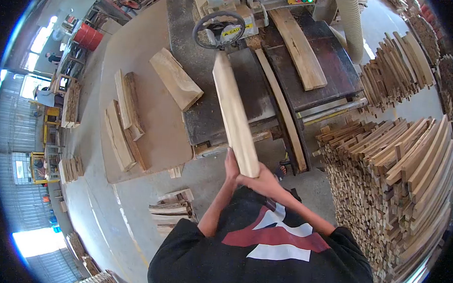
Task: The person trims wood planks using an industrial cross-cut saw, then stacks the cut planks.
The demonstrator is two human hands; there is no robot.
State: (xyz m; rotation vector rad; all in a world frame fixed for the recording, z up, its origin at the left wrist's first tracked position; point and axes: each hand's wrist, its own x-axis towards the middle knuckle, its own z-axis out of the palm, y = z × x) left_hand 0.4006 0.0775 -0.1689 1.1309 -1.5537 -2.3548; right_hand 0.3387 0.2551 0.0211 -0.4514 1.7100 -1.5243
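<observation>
A pale wooden plank (234, 111) is held up in front of my body, its near end in my two hands and its far end close to the machine's black handwheel (218, 30). My left hand (231, 167) is closed along the plank's left side near the bottom. Around the near end, my right hand (261, 182) grips from the right and below. Beyond the plank lies the dark machine table (249, 82); a long narrow wood strip (283, 106) lies in a channel there. On the table's right part rests a wide board (299, 48).
Left of the machine, a brown surface (161, 133) bears several rough boards (118, 137). Tall stacks of cut strips (387, 174) stand close on my right. Short wood pieces (173, 207) lie low on my left. A ribbed hose (348, 28) rises behind the table.
</observation>
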